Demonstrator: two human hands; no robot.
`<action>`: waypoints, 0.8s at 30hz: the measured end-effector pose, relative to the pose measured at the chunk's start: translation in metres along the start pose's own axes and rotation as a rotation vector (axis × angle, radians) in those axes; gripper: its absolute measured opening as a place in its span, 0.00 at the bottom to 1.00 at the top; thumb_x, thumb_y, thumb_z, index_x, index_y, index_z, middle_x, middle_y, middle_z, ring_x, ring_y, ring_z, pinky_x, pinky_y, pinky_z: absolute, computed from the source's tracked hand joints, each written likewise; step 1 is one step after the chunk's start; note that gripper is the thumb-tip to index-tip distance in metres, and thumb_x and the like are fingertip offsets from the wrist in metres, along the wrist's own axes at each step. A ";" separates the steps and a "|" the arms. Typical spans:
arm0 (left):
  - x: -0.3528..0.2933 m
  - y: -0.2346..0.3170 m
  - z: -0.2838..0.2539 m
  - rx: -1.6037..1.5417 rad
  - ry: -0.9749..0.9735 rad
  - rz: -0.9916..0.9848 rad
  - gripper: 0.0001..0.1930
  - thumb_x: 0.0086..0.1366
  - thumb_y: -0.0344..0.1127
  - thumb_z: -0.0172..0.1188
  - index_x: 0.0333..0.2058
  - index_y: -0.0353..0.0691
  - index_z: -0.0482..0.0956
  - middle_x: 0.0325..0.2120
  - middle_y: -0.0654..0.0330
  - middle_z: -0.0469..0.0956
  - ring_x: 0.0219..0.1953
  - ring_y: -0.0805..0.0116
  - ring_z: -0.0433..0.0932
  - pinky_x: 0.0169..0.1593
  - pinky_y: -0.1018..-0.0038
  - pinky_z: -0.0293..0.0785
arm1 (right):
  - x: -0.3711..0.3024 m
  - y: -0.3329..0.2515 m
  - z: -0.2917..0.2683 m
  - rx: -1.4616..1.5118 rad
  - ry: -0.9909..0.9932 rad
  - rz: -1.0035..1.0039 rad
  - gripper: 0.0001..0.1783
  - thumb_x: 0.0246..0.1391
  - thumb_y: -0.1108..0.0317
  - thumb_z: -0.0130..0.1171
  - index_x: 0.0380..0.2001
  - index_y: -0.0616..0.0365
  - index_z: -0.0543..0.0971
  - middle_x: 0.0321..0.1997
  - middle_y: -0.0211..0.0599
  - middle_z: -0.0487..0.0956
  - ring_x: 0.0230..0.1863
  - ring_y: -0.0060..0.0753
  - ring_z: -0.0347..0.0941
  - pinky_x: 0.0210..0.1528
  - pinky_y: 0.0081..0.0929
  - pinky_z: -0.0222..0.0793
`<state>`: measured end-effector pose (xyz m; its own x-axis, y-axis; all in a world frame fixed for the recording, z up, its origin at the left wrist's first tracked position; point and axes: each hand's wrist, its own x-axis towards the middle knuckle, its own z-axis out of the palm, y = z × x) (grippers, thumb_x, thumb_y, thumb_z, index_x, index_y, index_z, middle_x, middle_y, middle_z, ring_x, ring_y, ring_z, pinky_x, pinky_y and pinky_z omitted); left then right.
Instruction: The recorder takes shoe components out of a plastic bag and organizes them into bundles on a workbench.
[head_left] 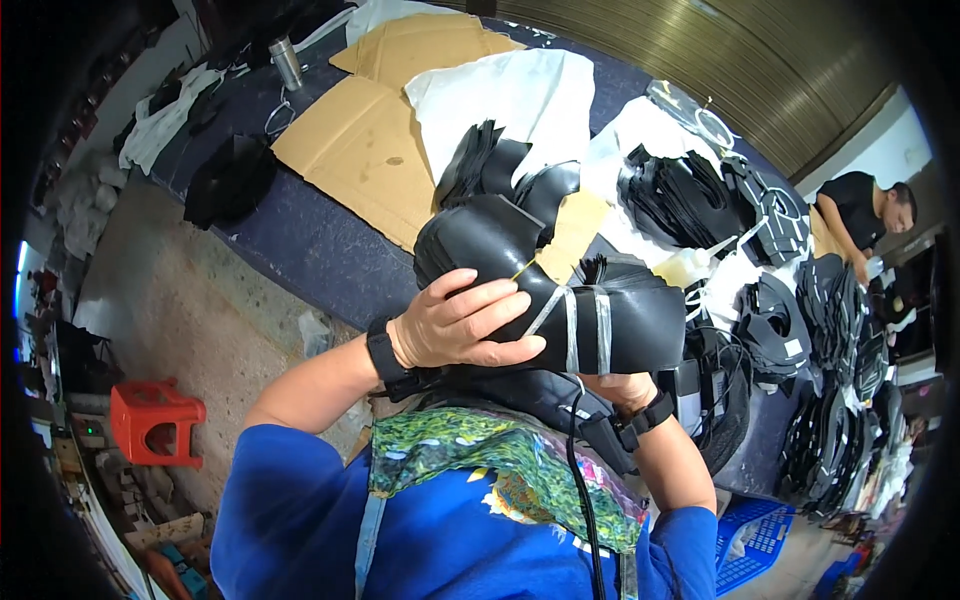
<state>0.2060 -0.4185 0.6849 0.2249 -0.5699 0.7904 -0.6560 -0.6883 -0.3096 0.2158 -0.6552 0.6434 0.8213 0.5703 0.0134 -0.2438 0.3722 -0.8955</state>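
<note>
A thick bundle of black, smooth, curved sheets (pixel 640 325) is held up in front of my chest, over the table's near edge. Clear plastic strips (pixel 603 330) wrap around its middle, and a thin yellow tie (pixel 524 268) lies across its upper side. My left hand (pixel 465 320) grips the left part, fingers laid over the top surface. Beneath the right part is my right hand (pixel 622 386), holding the underside; most of its fingers are hidden. Just beyond the bundle stand more stacked black sheets (pixel 485 170) beside a small cardboard piece (pixel 575 235).
Flattened cardboard (pixel 355 150) and white sheeting (pixel 505 100) cover part of the dark table (pixel 270 240). Several black stacks (pixel 685 200) crowd its right side. A red stool (pixel 155 422) stands at left, a blue crate (pixel 752 540) at lower right. Another person (pixel 855 215) is at far right.
</note>
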 end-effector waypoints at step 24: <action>0.002 0.022 0.023 -2.537 0.015 -1.618 0.30 0.45 0.33 0.53 0.49 0.27 0.59 0.44 0.45 0.68 0.45 0.56 0.70 0.52 0.63 0.65 | 0.009 -0.092 0.038 -1.278 -0.066 -0.380 0.08 0.37 0.70 0.62 0.26 0.56 0.76 0.20 0.32 0.71 0.26 0.31 0.67 0.31 0.26 0.61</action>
<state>0.2087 -0.4448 0.6679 0.7972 -0.5922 -0.1173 0.5806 0.6988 0.4178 0.2261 -0.6564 0.7425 0.6950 0.6325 0.3420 0.6740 -0.4075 -0.6161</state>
